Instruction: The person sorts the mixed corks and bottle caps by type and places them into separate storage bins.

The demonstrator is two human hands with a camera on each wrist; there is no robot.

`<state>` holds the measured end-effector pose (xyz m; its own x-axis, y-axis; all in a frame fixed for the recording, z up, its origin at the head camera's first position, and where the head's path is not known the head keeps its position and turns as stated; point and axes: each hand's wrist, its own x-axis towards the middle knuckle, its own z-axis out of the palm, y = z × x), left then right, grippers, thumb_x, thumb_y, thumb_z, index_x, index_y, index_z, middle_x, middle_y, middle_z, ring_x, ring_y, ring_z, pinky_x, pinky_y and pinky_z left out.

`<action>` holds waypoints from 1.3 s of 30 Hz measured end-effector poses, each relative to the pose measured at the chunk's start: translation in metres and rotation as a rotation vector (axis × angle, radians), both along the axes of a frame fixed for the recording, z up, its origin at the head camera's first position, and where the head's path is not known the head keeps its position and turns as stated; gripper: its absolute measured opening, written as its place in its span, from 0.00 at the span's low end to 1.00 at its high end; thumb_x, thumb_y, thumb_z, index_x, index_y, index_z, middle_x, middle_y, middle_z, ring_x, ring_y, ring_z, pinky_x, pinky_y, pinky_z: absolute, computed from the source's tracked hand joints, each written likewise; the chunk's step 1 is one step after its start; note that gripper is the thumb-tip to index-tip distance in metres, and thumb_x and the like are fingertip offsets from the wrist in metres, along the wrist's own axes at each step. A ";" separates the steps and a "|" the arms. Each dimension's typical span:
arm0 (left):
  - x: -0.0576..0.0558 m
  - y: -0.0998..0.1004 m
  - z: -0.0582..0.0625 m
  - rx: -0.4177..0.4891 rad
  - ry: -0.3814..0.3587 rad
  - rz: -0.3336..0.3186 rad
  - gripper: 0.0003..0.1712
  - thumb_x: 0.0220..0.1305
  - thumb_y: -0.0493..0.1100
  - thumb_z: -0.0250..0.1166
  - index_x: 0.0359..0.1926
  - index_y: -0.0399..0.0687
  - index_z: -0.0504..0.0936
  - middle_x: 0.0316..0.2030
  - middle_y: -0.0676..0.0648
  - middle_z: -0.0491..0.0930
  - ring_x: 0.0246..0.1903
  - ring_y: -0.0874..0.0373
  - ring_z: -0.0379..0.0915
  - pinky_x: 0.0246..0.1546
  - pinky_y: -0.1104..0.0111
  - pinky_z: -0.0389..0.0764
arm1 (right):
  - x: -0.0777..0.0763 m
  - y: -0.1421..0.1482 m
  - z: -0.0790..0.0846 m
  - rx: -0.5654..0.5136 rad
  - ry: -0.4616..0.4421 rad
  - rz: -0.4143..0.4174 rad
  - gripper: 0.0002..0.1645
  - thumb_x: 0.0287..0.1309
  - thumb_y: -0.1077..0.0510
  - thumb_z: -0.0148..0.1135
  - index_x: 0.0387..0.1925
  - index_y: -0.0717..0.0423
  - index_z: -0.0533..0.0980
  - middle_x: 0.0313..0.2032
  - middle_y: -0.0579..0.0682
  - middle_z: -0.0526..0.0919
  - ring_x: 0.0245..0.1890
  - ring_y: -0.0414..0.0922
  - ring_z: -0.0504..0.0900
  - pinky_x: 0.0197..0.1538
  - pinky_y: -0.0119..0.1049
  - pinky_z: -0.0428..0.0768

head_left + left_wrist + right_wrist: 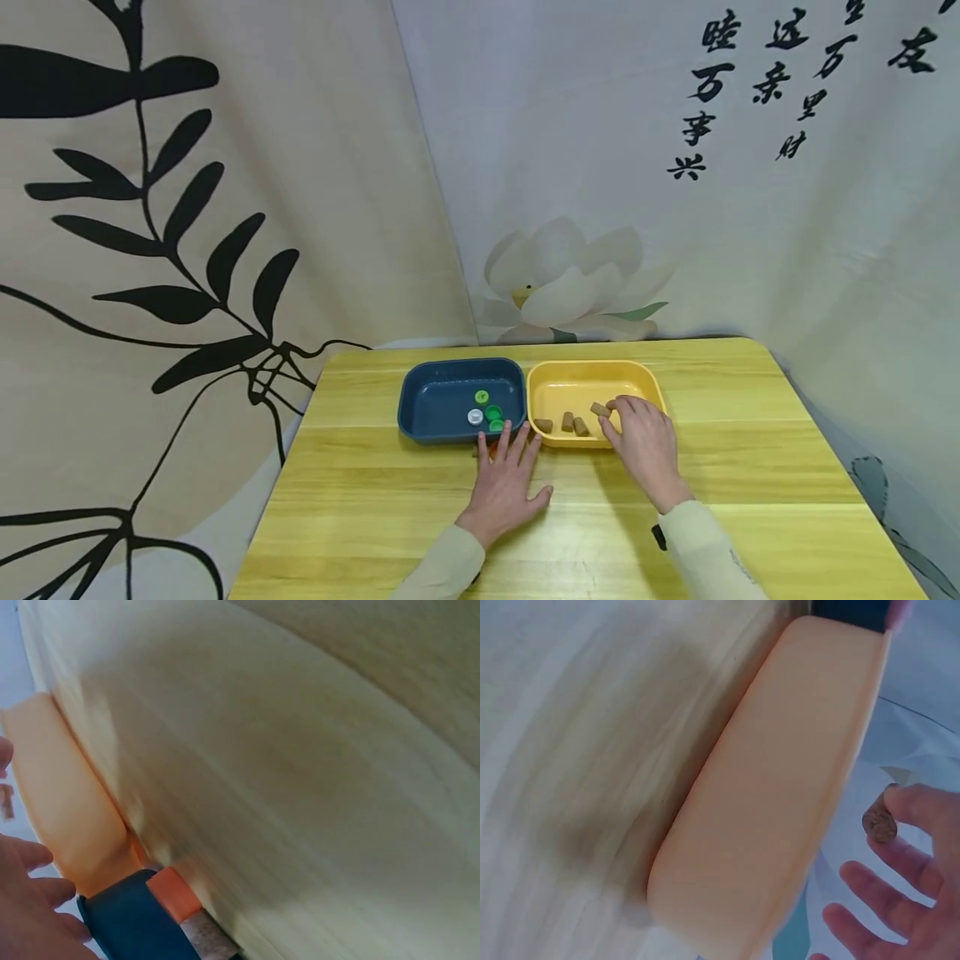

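My right hand point(647, 442) pinches a cork point(600, 409) between thumb and index finger over the yellow tray point(592, 372). The right wrist view shows the held cork point(880, 814) beyond the tray's side, other fingers spread. Three more corks point(567, 422) lie near the yellow tray's front wall. My left hand point(504, 492) has its fingers spread, fingertips at the front rim of the blue tray point(457, 375). Partly hidden beneath them, an orange cap point(174, 894) and a cork point(208, 936) sit against the blue tray's front.
Several bottle caps lie in the blue tray: a light green cap point(482, 397), a white cap point(475, 417) and green ones point(492, 412). Both trays stand side by side toward the far edge of the wooden table point(360, 517). A printed curtain point(337, 167) hangs behind.
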<state>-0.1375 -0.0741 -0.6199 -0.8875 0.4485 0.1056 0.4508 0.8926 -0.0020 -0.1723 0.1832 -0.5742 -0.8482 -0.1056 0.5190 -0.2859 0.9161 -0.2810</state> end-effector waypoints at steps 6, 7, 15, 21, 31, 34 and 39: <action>0.005 -0.001 -0.001 0.032 0.011 -0.006 0.47 0.69 0.73 0.53 0.81 0.57 0.60 0.82 0.47 0.48 0.81 0.43 0.40 0.70 0.30 0.48 | -0.026 -0.005 -0.003 0.021 -0.156 -0.023 0.13 0.63 0.51 0.73 0.41 0.57 0.86 0.46 0.58 0.88 0.49 0.63 0.84 0.47 0.64 0.81; 0.006 -0.002 0.000 0.041 0.015 -0.011 0.47 0.69 0.72 0.54 0.81 0.56 0.61 0.82 0.47 0.48 0.80 0.43 0.41 0.70 0.30 0.49 | -0.029 -0.006 -0.004 0.023 -0.185 -0.027 0.13 0.64 0.51 0.72 0.42 0.57 0.86 0.47 0.58 0.88 0.50 0.64 0.83 0.48 0.64 0.81; 0.020 -0.026 0.002 0.138 0.022 -0.037 0.44 0.70 0.67 0.58 0.78 0.51 0.65 0.81 0.45 0.54 0.79 0.41 0.47 0.71 0.35 0.56 | -0.043 -0.009 -0.007 0.049 -0.404 -0.049 0.15 0.68 0.47 0.68 0.43 0.55 0.85 0.53 0.60 0.85 0.53 0.65 0.81 0.50 0.66 0.78; 0.028 -0.060 0.007 0.184 0.051 -0.008 0.42 0.68 0.63 0.62 0.76 0.48 0.67 0.78 0.45 0.60 0.77 0.41 0.54 0.71 0.40 0.62 | -0.051 -0.009 -0.013 0.072 -0.487 -0.035 0.17 0.70 0.45 0.66 0.43 0.55 0.85 0.51 0.59 0.86 0.49 0.62 0.82 0.48 0.65 0.78; 0.035 -0.085 0.007 0.206 -0.017 0.040 0.38 0.70 0.60 0.61 0.75 0.48 0.70 0.74 0.45 0.67 0.74 0.43 0.62 0.70 0.44 0.66 | -0.060 -0.006 -0.017 0.083 -0.620 -0.022 0.20 0.71 0.44 0.63 0.47 0.55 0.86 0.48 0.58 0.86 0.47 0.63 0.82 0.49 0.67 0.76; 0.036 -0.088 0.005 0.200 -0.039 0.051 0.38 0.70 0.60 0.62 0.74 0.47 0.71 0.74 0.45 0.67 0.73 0.42 0.62 0.69 0.43 0.67 | -0.062 -0.005 -0.017 0.084 -0.642 -0.020 0.23 0.71 0.41 0.62 0.48 0.55 0.86 0.48 0.58 0.86 0.46 0.64 0.82 0.47 0.67 0.78; 0.036 -0.091 0.004 0.192 -0.071 0.071 0.39 0.70 0.61 0.61 0.74 0.47 0.70 0.74 0.44 0.67 0.73 0.41 0.62 0.68 0.43 0.67 | -0.059 -0.008 -0.013 0.035 -0.618 -0.024 0.26 0.72 0.42 0.60 0.56 0.57 0.83 0.55 0.62 0.84 0.52 0.67 0.81 0.48 0.68 0.77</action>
<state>-0.1014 -0.1647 -0.6163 -0.9244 0.3622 0.1193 0.3797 0.9031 0.2005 -0.2312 0.1757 -0.5868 -0.9932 -0.0905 -0.0728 -0.0588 0.9321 -0.3574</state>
